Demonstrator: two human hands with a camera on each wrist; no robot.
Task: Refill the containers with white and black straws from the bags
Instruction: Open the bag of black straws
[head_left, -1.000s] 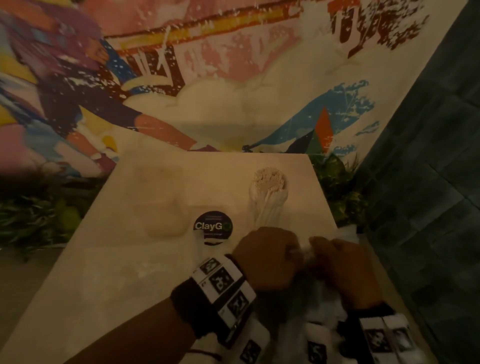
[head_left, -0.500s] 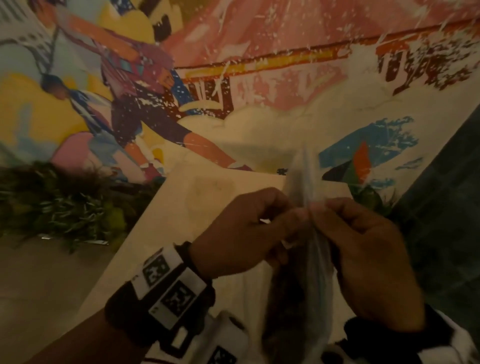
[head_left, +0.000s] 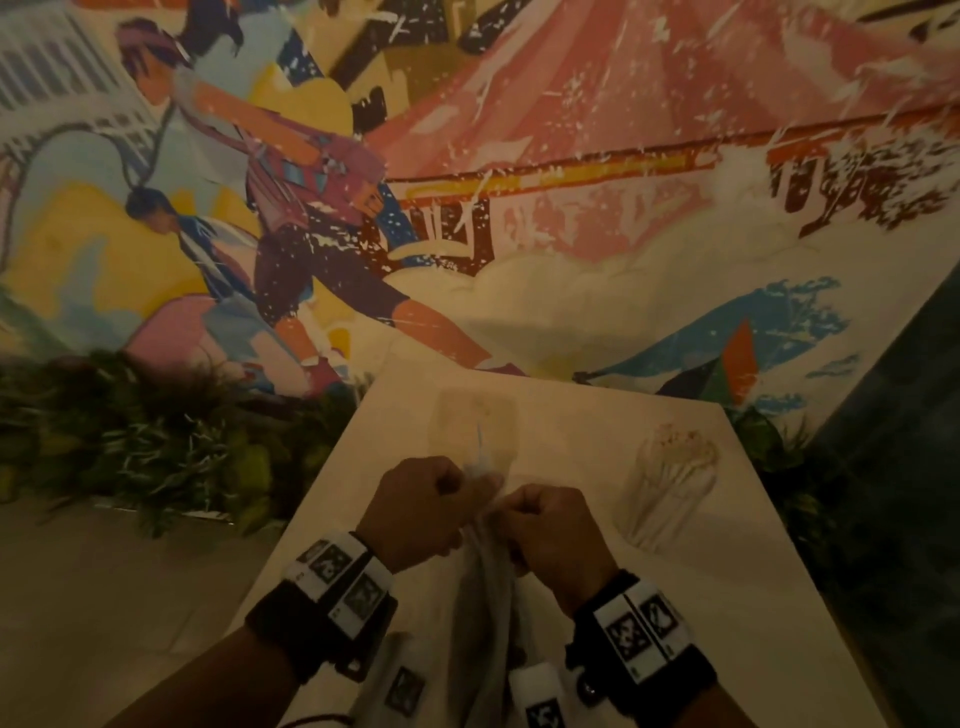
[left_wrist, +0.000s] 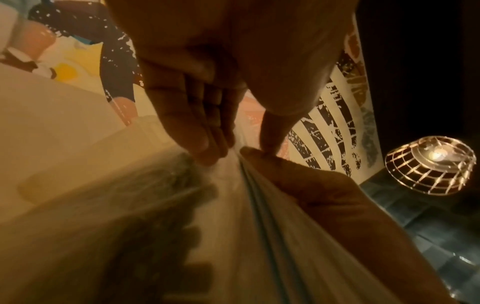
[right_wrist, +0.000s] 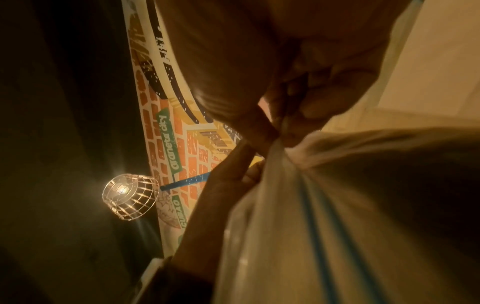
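Note:
Both hands hold the gathered top of a clear plastic bag (head_left: 488, 597) above the near middle of the table. My left hand (head_left: 421, 514) pinches the bag's neck from the left, and my right hand (head_left: 550, 535) pinches it from the right, knuckles almost touching. In the left wrist view my left fingertips (left_wrist: 207, 152) squeeze the plastic, and dark straws (left_wrist: 155, 226) show blurred inside the bag. The right wrist view shows my right hand (right_wrist: 298, 123) curled on the same bunched bag (right_wrist: 337, 205). A clear container of white straws (head_left: 675, 483) stands at the far right. A second clear container (head_left: 475, 431), seemingly empty, stands beyond my hands.
The pale table (head_left: 737, 597) runs up to a painted mural wall. Green plants (head_left: 130, 452) line the floor to the left, and more grow past the far right corner. A dark tiled wall closes the right side. A wire-cage lamp (left_wrist: 428, 164) glows overhead.
Half a second ago the hands held the bag raised close to the camera; now they are lower over the table. Both hands keep pinching the bag's top. The view has tilted up.

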